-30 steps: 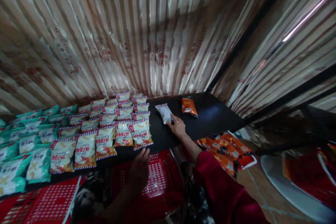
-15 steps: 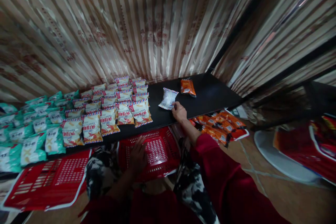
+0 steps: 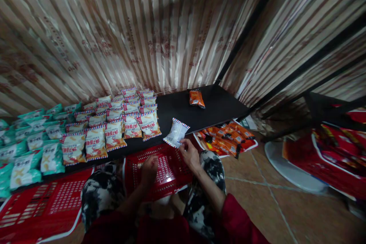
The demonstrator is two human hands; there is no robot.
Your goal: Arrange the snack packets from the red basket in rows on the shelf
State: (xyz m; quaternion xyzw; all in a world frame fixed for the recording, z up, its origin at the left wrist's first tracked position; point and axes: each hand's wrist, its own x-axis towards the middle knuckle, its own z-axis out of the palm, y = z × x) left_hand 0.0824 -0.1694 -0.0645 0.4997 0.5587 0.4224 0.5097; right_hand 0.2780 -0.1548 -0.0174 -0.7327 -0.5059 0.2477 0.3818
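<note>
My right hand (image 3: 190, 155) pinches the lower right corner of a white snack bag (image 3: 176, 132) with striped ends. Its pale, mostly plain side faces up, and it tilts over the front edge of the black shelf (image 3: 174, 106). My left hand (image 3: 150, 168) hovers above a red plastic basket (image 3: 164, 167) between my knees, its fingers loosely bent with nothing visible in them. Left of the held bag stand rows of white-and-orange snack bags (image 3: 95, 142) with striped ends. A lone orange snack bag (image 3: 196, 98) lies toward the back of the shelf.
Teal snack bags (image 3: 25, 167) fill the shelf's left end. Another red basket (image 3: 42, 207) sits below them. Orange packets (image 3: 223, 139) lie in a basket under the shelf at right. A striped curtain (image 3: 160, 26) hangs behind, and more red packets (image 3: 340, 152) lie far right.
My right hand has drawn the white snack bag toward me, from the middle of the shelf to its front edge. My left hand's fingers have bent more. The view has shifted slightly right.
</note>
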